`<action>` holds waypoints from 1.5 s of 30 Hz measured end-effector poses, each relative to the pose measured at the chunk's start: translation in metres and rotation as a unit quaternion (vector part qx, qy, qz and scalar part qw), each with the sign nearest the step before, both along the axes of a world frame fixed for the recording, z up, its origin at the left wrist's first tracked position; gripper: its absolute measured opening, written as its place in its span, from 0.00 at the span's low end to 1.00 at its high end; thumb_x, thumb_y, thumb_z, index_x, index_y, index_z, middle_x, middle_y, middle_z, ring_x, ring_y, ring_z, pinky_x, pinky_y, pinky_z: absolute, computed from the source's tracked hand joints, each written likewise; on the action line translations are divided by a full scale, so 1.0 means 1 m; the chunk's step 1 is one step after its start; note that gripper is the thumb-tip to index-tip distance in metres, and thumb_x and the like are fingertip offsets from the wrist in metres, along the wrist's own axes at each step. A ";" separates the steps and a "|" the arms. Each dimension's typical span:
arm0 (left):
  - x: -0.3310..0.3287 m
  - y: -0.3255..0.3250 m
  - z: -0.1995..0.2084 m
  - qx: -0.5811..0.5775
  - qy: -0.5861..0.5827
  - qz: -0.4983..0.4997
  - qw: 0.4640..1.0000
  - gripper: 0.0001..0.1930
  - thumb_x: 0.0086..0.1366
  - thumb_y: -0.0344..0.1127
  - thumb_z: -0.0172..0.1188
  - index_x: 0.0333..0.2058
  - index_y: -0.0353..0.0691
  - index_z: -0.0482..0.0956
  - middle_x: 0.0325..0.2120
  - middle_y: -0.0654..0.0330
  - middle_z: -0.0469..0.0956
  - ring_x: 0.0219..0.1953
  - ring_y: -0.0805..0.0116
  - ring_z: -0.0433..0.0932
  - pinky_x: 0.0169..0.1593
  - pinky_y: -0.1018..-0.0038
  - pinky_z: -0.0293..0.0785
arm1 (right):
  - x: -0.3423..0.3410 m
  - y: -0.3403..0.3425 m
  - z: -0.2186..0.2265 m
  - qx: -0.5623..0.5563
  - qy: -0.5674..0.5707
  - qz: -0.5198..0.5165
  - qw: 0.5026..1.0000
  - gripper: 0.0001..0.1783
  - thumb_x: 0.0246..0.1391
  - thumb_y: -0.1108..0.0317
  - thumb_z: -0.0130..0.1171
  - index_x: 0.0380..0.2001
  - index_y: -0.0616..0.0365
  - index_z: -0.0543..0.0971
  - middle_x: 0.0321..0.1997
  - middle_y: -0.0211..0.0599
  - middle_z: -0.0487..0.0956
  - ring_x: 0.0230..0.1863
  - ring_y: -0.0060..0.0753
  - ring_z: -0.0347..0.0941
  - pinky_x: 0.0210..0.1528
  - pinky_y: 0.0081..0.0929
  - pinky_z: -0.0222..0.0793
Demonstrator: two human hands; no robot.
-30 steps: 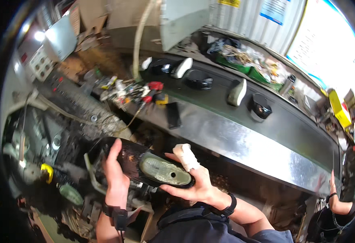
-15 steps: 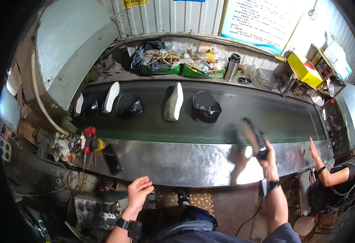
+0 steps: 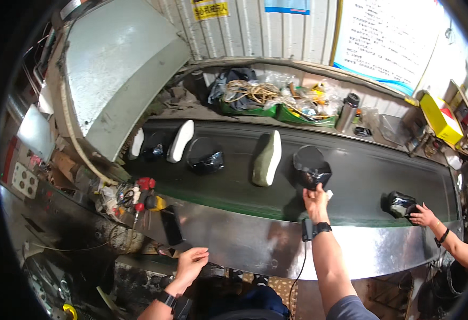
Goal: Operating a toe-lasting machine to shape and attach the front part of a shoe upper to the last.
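My right hand (image 3: 316, 205) reaches over the belt, its fingers closed on the near edge of a black shoe upper (image 3: 310, 161) with a glossy, wrapped-looking end. My left hand (image 3: 193, 261) hovers near the metal ledge, loosely curled with nothing visible in it. Left of the right hand, an olive shoe sole with a white side (image 3: 268, 160) stands on edge. Further left are another black shoe upper (image 3: 206, 156) and a white sole (image 3: 181, 141). At the far right, a co-worker's hand (image 3: 425, 215) touches a black shoe upper (image 3: 401, 204).
The dark conveyor belt (image 3: 234, 194) runs behind a shiny metal ledge (image 3: 244, 237). A phone (image 3: 171, 225) and tools (image 3: 147, 194) lie at its left end. Behind the belt stand cluttered green trays (image 3: 303, 118), a steel flask (image 3: 348, 113) and a yellow box (image 3: 441, 118). A grey hood (image 3: 122, 64) overhangs the left.
My right hand has let go of the upper it carried and moved left onto another. The co-worker's hand now touches a black upper on the belt. The view has shifted left.
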State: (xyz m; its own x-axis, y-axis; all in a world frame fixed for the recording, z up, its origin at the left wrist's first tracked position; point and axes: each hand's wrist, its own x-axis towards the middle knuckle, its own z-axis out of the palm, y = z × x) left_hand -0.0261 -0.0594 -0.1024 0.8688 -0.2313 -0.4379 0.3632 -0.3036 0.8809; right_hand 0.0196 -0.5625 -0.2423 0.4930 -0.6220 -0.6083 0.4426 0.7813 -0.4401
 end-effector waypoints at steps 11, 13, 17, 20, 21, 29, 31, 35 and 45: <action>0.126 -0.156 -0.039 0.070 -0.207 -0.188 0.958 0.22 0.60 0.35 0.68 0.54 0.37 0.80 0.48 0.47 0.83 0.51 0.58 0.83 0.54 0.66 0.79 | -0.182 0.109 0.137 -0.090 -0.063 0.181 0.977 0.25 0.71 0.48 0.48 0.64 0.47 0.66 0.69 0.35 0.67 0.69 0.45 0.64 0.60 0.68 0.71; 0.155 -0.198 -0.061 0.116 -0.241 -0.168 0.949 0.33 0.57 0.38 0.70 0.61 0.34 0.73 0.56 0.42 0.77 0.61 0.50 0.75 0.64 0.62 0.70 | -0.224 0.149 0.167 -0.076 0.003 0.169 0.983 0.26 0.70 0.52 0.52 0.64 0.52 0.65 0.68 0.40 0.67 0.67 0.46 0.67 0.57 0.63 0.76; 0.184 -0.270 -0.097 0.163 -0.196 -0.162 0.953 0.55 0.54 0.55 0.72 0.74 0.44 0.49 0.71 0.34 0.50 0.72 0.37 0.52 0.73 0.55 0.53 | -0.307 0.208 0.177 -0.075 0.105 0.153 0.980 0.38 0.67 0.56 0.58 0.72 0.45 0.52 0.74 0.39 0.60 0.72 0.47 0.60 0.65 0.70 0.60; 0.201 -0.278 -0.122 0.219 -0.247 -0.075 0.941 0.51 0.54 0.44 0.71 0.73 0.57 0.51 0.65 0.34 0.55 0.67 0.34 0.57 0.68 0.46 0.57 | -0.350 0.241 0.156 -0.070 0.120 0.156 0.978 0.40 0.65 0.60 0.61 0.74 0.44 0.54 0.74 0.39 0.62 0.73 0.46 0.60 0.66 0.65 0.63; 0.198 -0.281 -0.115 0.231 -0.237 -0.085 0.940 0.50 0.54 0.41 0.70 0.73 0.58 0.52 0.65 0.36 0.56 0.65 0.36 0.58 0.67 0.47 0.58 | -0.348 0.244 0.170 -0.089 0.132 0.171 0.972 0.42 0.63 0.59 0.63 0.74 0.47 0.53 0.74 0.41 0.62 0.74 0.47 0.58 0.68 0.62 0.61; 0.089 -0.165 0.015 0.076 -0.598 -0.358 0.713 0.26 0.46 0.26 0.65 0.47 0.48 0.84 0.58 0.47 0.68 0.60 0.46 0.66 0.62 0.51 0.63 | -0.338 0.215 0.182 -0.203 0.096 0.180 0.958 0.31 0.55 0.78 0.67 0.61 0.62 0.68 0.54 0.39 0.78 0.49 0.30 0.78 0.46 0.29 0.79; 0.042 -0.131 0.015 0.052 -0.635 -0.439 0.633 0.23 0.46 0.28 0.65 0.45 0.51 0.85 0.56 0.51 0.70 0.59 0.51 0.67 0.59 0.53 0.64 | -0.318 0.206 0.193 -0.255 0.097 0.178 0.945 0.32 0.55 0.77 0.68 0.62 0.63 0.68 0.54 0.37 0.78 0.48 0.28 0.76 0.47 0.28 0.77; -0.047 -0.105 -0.001 0.028 -0.627 -0.497 0.599 0.18 0.52 0.33 0.65 0.44 0.55 0.86 0.51 0.55 0.73 0.56 0.55 0.68 0.57 0.57 0.63 | -0.268 0.198 0.220 -0.319 0.101 0.201 0.921 0.34 0.53 0.77 0.70 0.63 0.64 0.70 0.56 0.37 0.77 0.54 0.29 0.74 0.54 0.28 0.73; -0.020 -0.129 0.128 -0.421 0.248 -0.194 0.851 0.17 0.73 0.44 0.57 0.50 0.35 0.79 0.45 0.56 0.83 0.48 0.65 0.82 0.53 0.66 0.79 | -0.211 0.249 0.261 -0.387 0.134 0.399 0.820 0.44 0.57 0.55 0.72 0.63 0.72 0.62 0.48 0.49 0.81 0.46 0.34 0.78 0.47 0.30 0.75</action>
